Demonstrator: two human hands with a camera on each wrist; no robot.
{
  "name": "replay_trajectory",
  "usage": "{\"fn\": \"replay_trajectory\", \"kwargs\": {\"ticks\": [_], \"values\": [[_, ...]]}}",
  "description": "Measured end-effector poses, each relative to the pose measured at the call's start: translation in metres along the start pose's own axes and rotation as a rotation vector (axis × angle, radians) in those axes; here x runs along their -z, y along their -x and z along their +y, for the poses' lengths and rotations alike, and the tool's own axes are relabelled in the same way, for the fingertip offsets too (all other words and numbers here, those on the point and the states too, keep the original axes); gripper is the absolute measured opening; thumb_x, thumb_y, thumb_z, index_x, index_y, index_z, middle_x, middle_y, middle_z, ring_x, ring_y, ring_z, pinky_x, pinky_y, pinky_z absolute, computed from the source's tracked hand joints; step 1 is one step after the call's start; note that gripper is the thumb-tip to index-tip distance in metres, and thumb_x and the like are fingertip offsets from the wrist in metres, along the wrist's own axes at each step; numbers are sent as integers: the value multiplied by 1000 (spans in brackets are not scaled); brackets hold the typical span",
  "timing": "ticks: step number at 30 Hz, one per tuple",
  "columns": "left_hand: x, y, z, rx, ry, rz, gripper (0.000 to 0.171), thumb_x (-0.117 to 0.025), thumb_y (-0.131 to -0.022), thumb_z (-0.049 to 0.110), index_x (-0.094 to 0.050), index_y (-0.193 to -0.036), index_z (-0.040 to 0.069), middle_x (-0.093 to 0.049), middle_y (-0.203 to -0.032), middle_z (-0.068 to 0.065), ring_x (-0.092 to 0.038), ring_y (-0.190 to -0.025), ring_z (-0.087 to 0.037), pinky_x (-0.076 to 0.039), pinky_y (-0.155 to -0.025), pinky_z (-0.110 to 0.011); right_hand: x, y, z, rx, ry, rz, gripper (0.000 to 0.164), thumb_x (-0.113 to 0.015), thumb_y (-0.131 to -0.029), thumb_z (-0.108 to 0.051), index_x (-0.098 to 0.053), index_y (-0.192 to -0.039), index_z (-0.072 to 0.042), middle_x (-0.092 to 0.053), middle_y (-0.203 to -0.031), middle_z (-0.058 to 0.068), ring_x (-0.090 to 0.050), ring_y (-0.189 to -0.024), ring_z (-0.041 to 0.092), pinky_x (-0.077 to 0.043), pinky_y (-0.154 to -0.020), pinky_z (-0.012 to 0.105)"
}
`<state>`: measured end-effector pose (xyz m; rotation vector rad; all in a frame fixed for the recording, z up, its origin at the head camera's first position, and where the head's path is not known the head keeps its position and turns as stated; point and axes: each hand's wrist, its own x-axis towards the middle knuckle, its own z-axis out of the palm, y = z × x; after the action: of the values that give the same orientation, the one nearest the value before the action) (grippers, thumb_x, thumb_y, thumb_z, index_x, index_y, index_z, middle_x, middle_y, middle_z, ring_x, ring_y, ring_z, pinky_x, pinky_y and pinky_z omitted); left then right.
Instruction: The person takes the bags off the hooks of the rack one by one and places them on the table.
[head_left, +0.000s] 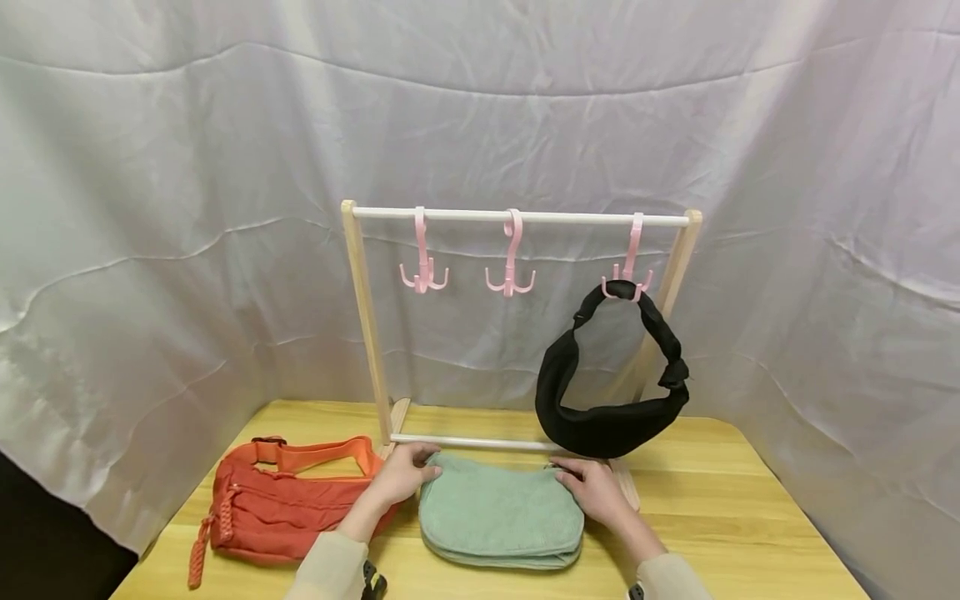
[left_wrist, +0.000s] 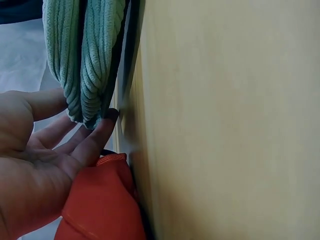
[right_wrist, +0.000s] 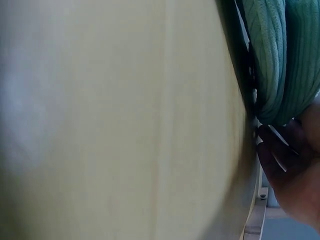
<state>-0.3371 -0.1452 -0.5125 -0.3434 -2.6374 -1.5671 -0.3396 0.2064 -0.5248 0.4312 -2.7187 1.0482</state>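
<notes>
A pale green corduroy bag (head_left: 501, 515) lies on the table at the front middle, its curved side toward me. My left hand (head_left: 405, 475) pinches its far left corner, and my right hand (head_left: 592, 490) holds the far right corner. In the left wrist view, the left thumb lies on the upper side of the ribbed bag (left_wrist: 82, 55) and the fingers reach beneath it. From the right wrist, the right hand's fingers (right_wrist: 272, 162) show under the bag's folded edge (right_wrist: 275, 65), with the thumb partly hidden.
A red-orange waist bag (head_left: 292, 512) with an orange strap lies left, beside my left forearm. Behind stands a wooden rack with a white bar (head_left: 465, 214). Two pink hooks (head_left: 423, 271) hang bare; a third (head_left: 632, 258) on the right carries a black shoulder bag (head_left: 611, 427).
</notes>
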Motion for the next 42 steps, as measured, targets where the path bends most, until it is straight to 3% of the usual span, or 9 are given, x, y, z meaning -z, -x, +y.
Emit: {"fn": "replay_trajectory", "kwargs": {"ticks": [8,15,20,26,32,39,42], "values": [[1,2,0,16,6,5,35,-75,-93,4,-68,-125,-8,-70,-122,-21,-64,-114,-40,-52,-97,-55,5,-2,-5,-54,-25,-52,27,-67,-102,-15,-76,-127,-10,-75,-123,11,-65,-121,38,-51,-101,56],[1,4,0,28,47,11,38,-77,-92,4,-68,-127,-9,-71,-122,-20,-64,-114,-39,-54,-93,-46,7,1,-7,-74,-44,-55,30,-69,-101,-17,-75,-129,-10,-73,-125,12,-66,-121,36,-52,-101,54],[4,8,3,50,104,-14,42,-75,-95,6,-65,-132,-9,-65,-132,-27,-63,-121,-42,-54,-98,-51,8,4,-10,-65,-75,-39,32,-71,-100,-17,-74,-131,-10,-72,-128,11,-68,-118,32,-54,-98,49],[7,13,8,85,127,-23,46,-72,-98,15,-62,-137,-6,-61,-140,-28,-59,-128,-43,-49,-105,-57,10,9,-14,-80,-187,-27,35,-71,-100,-14,-71,-135,-11,-71,-132,7,-67,-120,27,-55,-96,37],[8,18,18,84,122,10,44,-71,-100,20,-64,-138,-1,-61,-141,-23,-55,-132,-46,-49,-105,-57,16,13,-21,-60,-195,27,39,-72,-100,-15,-69,-139,-12,-68,-138,8,-61,-130,29,-54,-101,39],[11,22,36,45,174,36,45,-69,-101,16,-61,-140,-4,-62,-141,-24,-56,-133,-43,-49,-107,-53,21,18,-30,-38,-230,95,41,-74,-99,-21,-69,-139,-17,-65,-143,4,-61,-129,24,-53,-101,31],[13,21,46,9,192,42,47,-70,-100,16,-59,-141,-5,-62,-141,-24,-56,-132,-43,-48,-107,-53,26,20,-35,18,-241,135,41,-73,-99,-23,-69,-139,-16,-64,-143,4,-63,-128,25,-54,-98,26]]}}
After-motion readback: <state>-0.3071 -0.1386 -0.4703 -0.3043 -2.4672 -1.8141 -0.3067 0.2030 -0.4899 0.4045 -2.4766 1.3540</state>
